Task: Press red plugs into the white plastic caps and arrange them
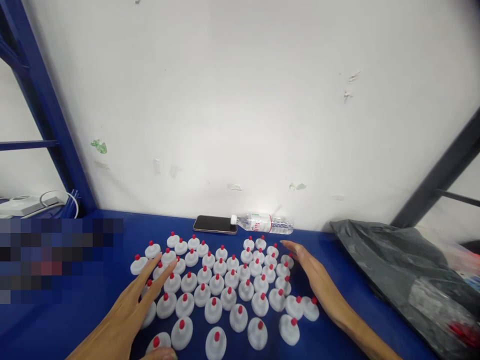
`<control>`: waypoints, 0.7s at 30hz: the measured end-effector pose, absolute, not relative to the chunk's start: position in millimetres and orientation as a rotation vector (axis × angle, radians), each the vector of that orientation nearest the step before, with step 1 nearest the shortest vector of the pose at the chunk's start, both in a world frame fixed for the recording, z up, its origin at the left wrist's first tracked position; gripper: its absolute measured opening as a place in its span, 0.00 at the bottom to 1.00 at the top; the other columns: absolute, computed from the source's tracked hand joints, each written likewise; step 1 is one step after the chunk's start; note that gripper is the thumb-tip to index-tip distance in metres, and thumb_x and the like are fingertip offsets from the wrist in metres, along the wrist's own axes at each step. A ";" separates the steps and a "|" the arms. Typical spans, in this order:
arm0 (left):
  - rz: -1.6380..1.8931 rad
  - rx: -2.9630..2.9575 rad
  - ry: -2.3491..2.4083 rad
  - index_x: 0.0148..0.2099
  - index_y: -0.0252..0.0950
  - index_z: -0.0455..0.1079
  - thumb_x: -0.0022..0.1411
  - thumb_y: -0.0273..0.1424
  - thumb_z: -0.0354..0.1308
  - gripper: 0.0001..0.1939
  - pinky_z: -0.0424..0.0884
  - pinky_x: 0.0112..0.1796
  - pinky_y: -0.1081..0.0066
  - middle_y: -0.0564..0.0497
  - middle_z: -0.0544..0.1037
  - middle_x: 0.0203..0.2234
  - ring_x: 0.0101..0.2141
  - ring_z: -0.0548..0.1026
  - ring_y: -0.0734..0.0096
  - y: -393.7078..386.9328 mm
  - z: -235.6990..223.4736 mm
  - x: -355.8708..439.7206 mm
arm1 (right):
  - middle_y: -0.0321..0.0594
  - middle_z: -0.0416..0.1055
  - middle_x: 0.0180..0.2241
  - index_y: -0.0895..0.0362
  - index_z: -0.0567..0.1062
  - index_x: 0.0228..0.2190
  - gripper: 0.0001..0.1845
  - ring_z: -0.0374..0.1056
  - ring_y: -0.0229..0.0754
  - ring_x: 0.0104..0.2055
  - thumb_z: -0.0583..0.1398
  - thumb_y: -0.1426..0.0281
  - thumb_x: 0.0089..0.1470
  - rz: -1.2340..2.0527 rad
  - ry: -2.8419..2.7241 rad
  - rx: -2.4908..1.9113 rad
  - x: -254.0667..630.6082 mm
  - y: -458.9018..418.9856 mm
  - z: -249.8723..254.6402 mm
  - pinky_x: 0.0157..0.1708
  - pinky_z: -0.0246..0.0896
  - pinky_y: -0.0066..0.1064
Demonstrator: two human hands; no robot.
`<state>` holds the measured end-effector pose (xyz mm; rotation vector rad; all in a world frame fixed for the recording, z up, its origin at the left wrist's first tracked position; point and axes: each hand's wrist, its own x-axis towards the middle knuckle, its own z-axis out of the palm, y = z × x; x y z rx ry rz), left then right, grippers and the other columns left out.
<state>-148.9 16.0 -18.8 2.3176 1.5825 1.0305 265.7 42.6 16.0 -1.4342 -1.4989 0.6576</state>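
Note:
Several small white bottles with red caps (221, 285) stand packed together on a blue table (337, 340). My left hand (131, 305) lies flat with fingers stretched out along the left side of the cluster, touching the outer bottles. My right hand (313, 275) is open too, fingers straight, its edge pressed against the right side of the cluster. Neither hand holds anything.
A dark phone (215, 224) and a clear water bottle (262, 223) lie at the back against the white wall. A black plastic bag (405, 270) covers the table's right side. Blue shelf posts rise at left and right. White cables (48, 200) sit far left.

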 end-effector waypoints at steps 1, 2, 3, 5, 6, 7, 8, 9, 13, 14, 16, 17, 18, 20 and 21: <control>1.060 2.310 1.588 0.72 0.69 0.46 0.48 0.59 0.62 0.51 0.65 0.59 0.33 0.56 0.49 0.74 0.68 0.54 0.29 15.8 -15.6 -147.7 | 0.42 0.69 0.63 0.48 0.73 0.59 0.34 0.61 0.55 0.67 0.48 0.42 0.66 0.727 -1.441 -1.404 262.5 41.0 13.6 0.70 0.48 0.54; 1.084 2.305 1.599 0.71 0.69 0.47 0.51 0.58 0.60 0.47 0.60 0.61 0.32 0.57 0.48 0.75 0.69 0.51 0.29 17.4 -11.0 -149.6 | 0.40 0.67 0.65 0.47 0.72 0.61 0.35 0.58 0.54 0.69 0.48 0.41 0.66 0.782 -1.402 -1.381 258.6 39.7 11.5 0.71 0.45 0.54; 1.096 2.299 1.615 0.71 0.69 0.47 0.55 0.57 0.57 0.43 0.55 0.63 0.30 0.59 0.47 0.75 0.70 0.48 0.31 21.1 -5.5 -154.1 | 0.39 0.66 0.66 0.47 0.71 0.62 0.36 0.56 0.54 0.70 0.48 0.40 0.65 0.817 -1.369 -1.366 254.0 38.5 10.1 0.72 0.42 0.54; 1.062 2.275 1.664 0.72 0.69 0.46 0.62 0.55 0.51 0.38 0.46 0.65 0.29 0.61 0.44 0.75 0.72 0.42 0.35 34.5 6.3 -167.7 | 0.39 0.65 0.66 0.46 0.71 0.62 0.37 0.54 0.55 0.71 0.50 0.38 0.63 0.858 -1.332 -1.358 242.8 36.9 10.6 0.72 0.39 0.56; 1.034 2.253 1.666 0.72 0.69 0.46 0.64 0.55 0.50 0.36 0.43 0.65 0.30 0.62 0.43 0.75 0.72 0.39 0.38 43.6 11.7 -174.8 | 0.39 0.65 0.66 0.45 0.72 0.62 0.37 0.54 0.55 0.71 0.51 0.38 0.62 0.874 -1.333 -1.356 236.5 36.5 12.6 0.72 0.38 0.57; 1.001 2.210 1.694 0.72 0.68 0.47 0.65 0.56 0.49 0.35 0.42 0.66 0.31 0.63 0.42 0.76 0.73 0.37 0.39 53.7 16.4 -180.6 | 0.40 0.65 0.66 0.45 0.72 0.62 0.38 0.54 0.56 0.71 0.51 0.37 0.62 0.892 -1.345 -1.349 230.2 36.5 15.2 0.72 0.38 0.57; 0.981 2.126 1.745 0.72 0.65 0.47 0.68 0.55 0.47 0.33 0.41 0.67 0.34 0.63 0.40 0.76 0.73 0.36 0.43 63.8 20.4 -184.4 | 0.40 0.65 0.66 0.45 0.72 0.62 0.39 0.54 0.56 0.71 0.51 0.36 0.61 0.906 -1.359 -1.338 224.1 37.0 18.2 0.72 0.38 0.57; 0.953 2.041 1.731 0.73 0.62 0.47 0.69 0.56 0.45 0.33 0.40 0.68 0.37 0.61 0.39 0.76 0.73 0.36 0.46 73.5 23.7 -185.8 | 0.40 0.65 0.66 0.45 0.72 0.62 0.39 0.54 0.56 0.71 0.51 0.36 0.61 0.913 -1.376 -1.325 218.4 38.0 20.7 0.72 0.38 0.57; 0.863 1.865 1.505 0.73 0.51 0.52 0.71 0.57 0.42 0.35 0.39 0.70 0.47 0.55 0.48 0.75 0.73 0.43 0.52 97.4 33.3 -168.0 | 0.40 0.66 0.66 0.47 0.73 0.61 0.37 0.54 0.54 0.71 0.52 0.38 0.62 0.879 -1.395 -1.287 200.4 46.3 22.2 0.73 0.37 0.55; 0.858 1.858 1.451 0.73 0.49 0.54 0.71 0.57 0.42 0.35 0.40 0.70 0.48 0.53 0.52 0.74 0.73 0.46 0.51 99.4 35.3 -160.0 | 0.40 0.66 0.66 0.47 0.73 0.60 0.36 0.54 0.53 0.71 0.52 0.39 0.63 0.867 -1.400 -1.278 196.8 48.9 20.7 0.73 0.38 0.54; 0.875 1.840 1.372 0.72 0.46 0.57 0.71 0.56 0.41 0.35 0.42 0.70 0.47 0.51 0.58 0.72 0.71 0.52 0.49 101.1 37.6 -145.1 | 0.40 0.66 0.65 0.47 0.74 0.60 0.34 0.55 0.52 0.71 0.52 0.41 0.65 0.851 -1.421 -1.250 189.9 53.3 17.9 0.73 0.39 0.51; 0.900 1.824 1.342 0.71 0.45 0.59 0.71 0.56 0.41 0.35 0.44 0.70 0.47 0.50 0.61 0.71 0.71 0.54 0.47 102.2 37.2 -139.4 | 0.39 0.66 0.65 0.47 0.74 0.60 0.33 0.55 0.52 0.71 0.51 0.42 0.66 0.853 -1.439 -1.234 186.6 54.9 17.3 0.73 0.40 0.51; 0.926 1.810 1.319 0.70 0.45 0.61 0.71 0.56 0.41 0.34 0.45 0.70 0.47 0.51 0.64 0.70 0.70 0.56 0.46 104.2 35.5 -135.5 | 0.38 0.66 0.65 0.46 0.73 0.60 0.32 0.55 0.51 0.71 0.51 0.43 0.66 0.863 -1.457 -1.220 183.6 55.9 17.5 0.72 0.40 0.50; 0.959 1.793 1.297 0.68 0.46 0.65 0.70 0.57 0.43 0.34 0.46 0.70 0.48 0.52 0.67 0.68 0.69 0.57 0.45 111.3 28.2 -133.9 | 0.36 0.66 0.65 0.44 0.72 0.61 0.30 0.56 0.50 0.70 0.50 0.44 0.68 0.903 -1.490 -1.198 179.7 56.5 19.8 0.72 0.41 0.50; 0.965 1.796 1.295 0.66 0.46 0.67 0.68 0.58 0.44 0.34 0.47 0.69 0.47 0.52 0.68 0.67 0.69 0.58 0.44 116.0 23.4 -135.5 | 0.36 0.67 0.65 0.43 0.72 0.61 0.29 0.56 0.50 0.70 0.50 0.45 0.68 0.925 -1.497 -1.187 179.4 56.5 21.5 0.72 0.42 0.50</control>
